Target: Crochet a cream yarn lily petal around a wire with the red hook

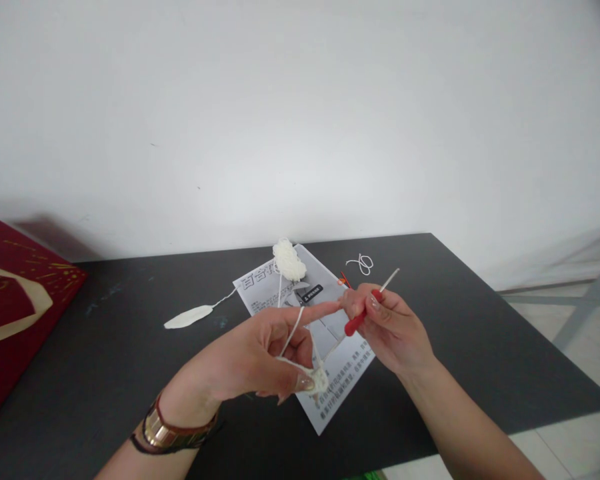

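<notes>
My left hand (270,350) hovers over the black table (130,373), its index finger stretched out with white yarn (295,327) draped over it. Its thumb and other fingers pinch a small white crocheted piece (320,380). My right hand (387,327) is closed round a red-handled crochet hook (367,303), whose metal tip points up and to the right. The yarn runs back to a small white ball of yarn (289,260) lying on a printed instruction sheet (330,373). A gold watch sits on my left wrist.
A finished white crocheted petal (187,317) lies left of the sheet. A loose loop of white thread (363,263) and a small red item (344,280) lie near the far edge. A dark red box (15,300) stands at the left. A white wall is behind.
</notes>
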`<state>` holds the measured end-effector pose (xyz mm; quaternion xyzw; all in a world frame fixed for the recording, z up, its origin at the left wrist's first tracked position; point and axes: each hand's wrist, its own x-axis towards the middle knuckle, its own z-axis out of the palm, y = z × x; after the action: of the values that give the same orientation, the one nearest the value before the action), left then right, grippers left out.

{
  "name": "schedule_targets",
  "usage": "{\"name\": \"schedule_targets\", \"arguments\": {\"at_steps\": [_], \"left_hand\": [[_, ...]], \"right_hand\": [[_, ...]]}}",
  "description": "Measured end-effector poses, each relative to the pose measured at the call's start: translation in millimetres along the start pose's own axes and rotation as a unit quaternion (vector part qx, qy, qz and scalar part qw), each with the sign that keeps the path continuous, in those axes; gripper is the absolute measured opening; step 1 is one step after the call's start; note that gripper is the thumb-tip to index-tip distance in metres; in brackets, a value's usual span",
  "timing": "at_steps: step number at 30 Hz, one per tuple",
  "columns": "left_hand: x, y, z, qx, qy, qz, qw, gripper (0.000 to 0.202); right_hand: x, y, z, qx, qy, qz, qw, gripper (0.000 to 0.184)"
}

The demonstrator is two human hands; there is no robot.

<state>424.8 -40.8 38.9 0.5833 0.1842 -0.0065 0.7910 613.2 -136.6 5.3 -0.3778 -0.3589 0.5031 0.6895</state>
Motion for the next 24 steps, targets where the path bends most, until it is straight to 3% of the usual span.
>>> {"name": "schedule_targets", "arguments": {"at_steps": [7,12,16,19,22,24], "left_hand": [[1,3,-0.3,0.034,0.004,-0.010,0.999,0.076],[6,-5,-2.4,0.089,0.042,0.027,0.995,0.073],[9,-9,-3.3,0.127,0.106,0.044,0.985,0.070],[13,-9,-1.6,0.147,0.155,0.056,0.975,0.070],[16,-10,2.3,0.167,0.207,0.068,0.962,0.068],[17,-11,5.7,0.174,0.244,0.080,0.951,0.070]], "right_hand": [[-6,-8,-6,-0.109,-0.034,-0.095,0.989,0.022],[-17,-19,0,-0.282,-0.056,-0.192,0.938,0.023],[-24,-30,19,-0.440,-0.082,-0.274,0.851,0.016],[-27,-28,30,-0.524,-0.087,-0.375,0.760,0.013],[-28,-17,31,-0.594,-0.097,-0.435,0.670,0.014],[-27,-9,27,-0.608,-0.096,-0.469,0.634,0.018]]}}
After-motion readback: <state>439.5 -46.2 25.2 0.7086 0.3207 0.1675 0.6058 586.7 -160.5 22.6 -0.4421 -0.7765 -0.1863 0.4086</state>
